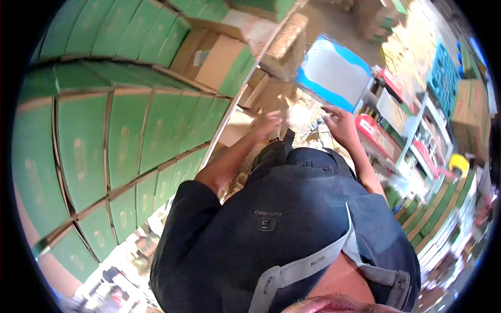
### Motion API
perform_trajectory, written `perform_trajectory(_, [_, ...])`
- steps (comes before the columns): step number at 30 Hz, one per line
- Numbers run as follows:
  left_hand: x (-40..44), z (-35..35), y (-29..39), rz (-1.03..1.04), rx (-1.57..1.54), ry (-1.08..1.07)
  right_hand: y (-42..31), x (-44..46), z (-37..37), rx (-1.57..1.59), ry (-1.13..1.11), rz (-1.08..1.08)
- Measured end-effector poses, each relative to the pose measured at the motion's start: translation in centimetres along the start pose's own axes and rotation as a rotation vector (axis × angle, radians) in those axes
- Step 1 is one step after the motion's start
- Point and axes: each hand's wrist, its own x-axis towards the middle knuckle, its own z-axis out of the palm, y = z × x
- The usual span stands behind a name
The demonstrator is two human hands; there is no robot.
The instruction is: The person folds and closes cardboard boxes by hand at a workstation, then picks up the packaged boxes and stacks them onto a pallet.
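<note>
My left hand [267, 123] is held in front of my waist, its fingers somewhat apart and blurred, with nothing visible in them. My right hand [340, 125] is level with it on the other side, fingers curled inward. Near its fingertips is a small white and bluish item [316, 123], too blurred to name; I cannot tell whether it is gripped or lies behind. A dark strap [288, 140] stands out below my left hand, at the front of my dark shirt [302, 208].
Stacked green cartons [83, 151] fill the left side, one open carton [209, 60] among them. Ahead is a blue-edged grey panel [334, 70]. To the right are a cluttered shelf unit [425, 135] with red items, a yellow roll [458, 165] and a brown carton [469, 112].
</note>
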Motion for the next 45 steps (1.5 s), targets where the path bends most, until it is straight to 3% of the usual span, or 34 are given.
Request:
perform_trajectory(2, [-2.0, -2.6, -4.0, 0.068, -0.179, 0.061, -5.2, 2.9, 1.9, -0.068, -0.094, -0.259])
perform_trajectory(3, [-3.0, -4.0, -4.7, -0.013, -0.362, 0.131, -7.2, 4.6, 3.3, -0.057, -0.157, -0.335])
perform_trajectory(5, [-5.8, -6.0, 5.7, -0.301, -0.868, 0.468, -12.2, 7.2, 6.1, -0.025, -0.289, -0.427])
perform_trajectory(6, [-6.1, -6.7, 6.1, -0.299, -0.879, 0.48, -14.5, 8.2, 7.8, -0.037, -0.313, -0.507])
perform_trajectory(8, [-6.3, -7.9, 6.2, -0.063, -1.006, 0.481, -18.3, 10.1, 11.1, -0.086, -0.311, -0.728])
perform_trajectory(10, [-6.2, -8.4, 8.9, -0.037, -1.066, 0.557, -20.2, 12.3, 14.2, -0.141, -0.336, -0.801])
perform_trajectory(12, [-6.0, -9.1, 9.5, -0.017, -1.124, 0.641, -20.8, 14.7, 16.2, -0.147, -0.389, -0.826])
perform_trajectory(17, [-6.3, -10.5, 10.3, -0.033, -1.226, 0.578, -21.4, 16.9, 17.6, -0.234, -0.493, -0.882])
perform_trajectory(19, [-6.1, -10.5, 9.3, 0.021, -1.334, 0.517, -20.8, 17.5, 18.1, 0.056, -0.536, -0.851])
perform_trajectory(20, [-5.8, -10.6, 9.0, 0.023, -1.337, 0.516, -20.5, 17.7, 18.3, 0.053, -0.536, -0.851])
perform_trajectory(22, [-5.6, -11.1, 10.3, 0.01, -1.402, 0.465, -21.5, 16.4, 17.9, -0.02, -0.42, -0.682])
perform_trajectory(23, [-5.4, -11.3, 11.2, 0.005, -1.4, 0.462, -21.5, 16.4, 18.7, -0.016, -0.417, -0.677])
perform_trajectory(25, [-4.9, -11.4, 13.1, -0.082, -1.36, 0.554, -21.1, 16.7, 21.3, -0.135, -0.19, -0.756])
perform_trajectory(28, [-5.1, -11.6, 13.6, -0.037, -1.44, 0.544, -21.6, 17.0, 22.8, -0.303, -0.355, -0.634])
perform_trajectory(35, [-4.3, -10.3, 15.3, 0.067, -1.548, 0.443, -23.2, 11.7, 12.0, -0.005, -0.159, -0.686])
perform_trajectory(37, [-3.6, -10.1, 14.6, 0.368, -1.774, 0.178, -22.3, 9.6, 8.5, -0.051, -0.228, -0.679])
perform_trajectory(38, [-3.3, -9.6, 15.2, 0.365, -1.772, 0.17, -20.9, 8.7, 6.7, -0.052, -0.224, -0.756])
perform_trajectory(40, [-2.7, -7.2, 17.6, 0.251, -0.97, 0.344, -18.2, 6.9, 2.9, -0.023, -0.204, -0.864])
perform_trajectory(42, [-1.0, -4.8, 18.5, 0.18, -0.563, 0.397, -15.7, 4.9, -0.8, -0.006, -0.183, -0.778])
perform_trajectory(44, [2.5, -2.8, 18.7, 0.194, -1.569, -0.084, -13.1, 3.4, -3.6, -0.009, -0.176, -0.755])
perform_trajectory(45, [3.9, -1.5, 18.8, 0.183, -1.566, -0.096, -11.7, 2.7, -4.6, 0.001, -0.147, -0.697])
